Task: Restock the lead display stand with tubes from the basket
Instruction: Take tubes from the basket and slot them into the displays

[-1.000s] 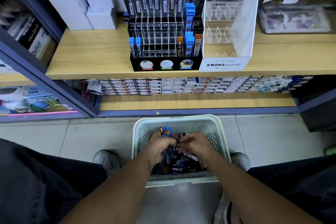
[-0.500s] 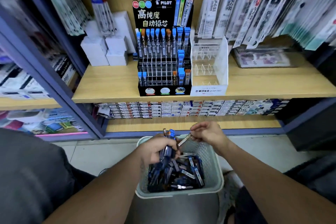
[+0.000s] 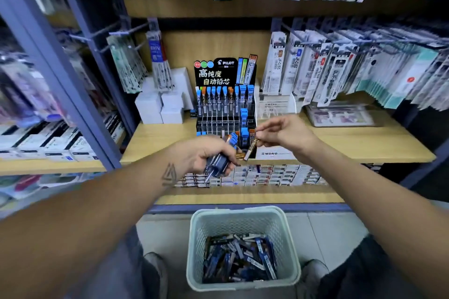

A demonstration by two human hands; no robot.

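Fingertips of the right hand pinching one orange-capped tube, tilted, cap end up by the thumb, lower end dipping toward the front of the display stand. Left hand curled tight round a bundle of tubes, blue caps and at least one orange cap fanning out of the fist toward the right hand, clear ends poking out below. Both hands held just in front of the stand's lowest row, nearly meeting.

Behind them, black PILOT stand on the wooden shelf: top row filled with upright blue and orange caps, middle rows mostly bare slots, a few blue tubes down the right column. Clear MONO rack just beside it on the right, white boxes on the left. Hanging refill packs above.

Down low, between the knees, pale green basket on the floor, more tubes heaped loose inside. Grey shoes either side.
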